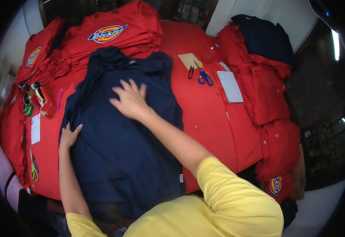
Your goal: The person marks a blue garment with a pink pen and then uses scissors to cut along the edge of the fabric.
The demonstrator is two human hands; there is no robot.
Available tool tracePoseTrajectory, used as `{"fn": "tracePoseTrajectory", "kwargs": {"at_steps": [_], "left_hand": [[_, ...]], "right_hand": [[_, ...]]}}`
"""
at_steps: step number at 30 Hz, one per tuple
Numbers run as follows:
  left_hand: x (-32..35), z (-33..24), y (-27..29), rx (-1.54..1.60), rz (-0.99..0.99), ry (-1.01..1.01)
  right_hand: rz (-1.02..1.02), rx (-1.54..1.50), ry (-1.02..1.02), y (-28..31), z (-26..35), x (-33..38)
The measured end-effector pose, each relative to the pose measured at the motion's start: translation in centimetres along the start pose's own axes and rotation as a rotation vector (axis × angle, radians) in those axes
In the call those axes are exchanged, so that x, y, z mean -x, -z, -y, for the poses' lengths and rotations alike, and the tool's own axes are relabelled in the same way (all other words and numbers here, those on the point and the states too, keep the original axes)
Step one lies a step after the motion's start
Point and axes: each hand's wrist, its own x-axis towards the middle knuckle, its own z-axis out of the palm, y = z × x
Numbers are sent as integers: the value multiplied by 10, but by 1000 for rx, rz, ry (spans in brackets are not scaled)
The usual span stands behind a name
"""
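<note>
A navy garment (pixel 117 150) lies spread flat on the red tabletop (pixel 208 114), reaching to its near edge. The left hand (pixel 69 136) rests open on the garment's left edge, its grip holding nothing. Farther in, the right hand (pixel 131 100) presses flat, fingers spread, grip empty. Blue-handled scissors (pixel 204 76) lie far right; folded red shirts (pixel 113 33) are stacked beyond.
</note>
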Motion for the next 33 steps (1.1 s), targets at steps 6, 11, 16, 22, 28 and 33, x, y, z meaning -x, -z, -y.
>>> {"fn": "tracePoseTrajectory", "kwargs": {"at_steps": [6, 11, 16, 22, 28, 33], "left_hand": [[22, -25, -40, 112, -283, -58], [18, -6, -37, 155, -313, -130], [31, -5, -17, 190, -132, -223], [154, -31, 17, -292, 126, 111], [203, 30, -9, -55, -134, 425], [184, 49, -31, 57, -397, 267]], "right_hand": [[-126, 365, -207, -11, -66, 138], [-85, 387, -217, -22, -68, 128], [-69, 363, -202, -22, -69, 122], [-82, 351, -203, -15, -83, 125], [-57, 365, -189, -12, -79, 116], [-40, 436, -164, -14, -87, 97]]}}
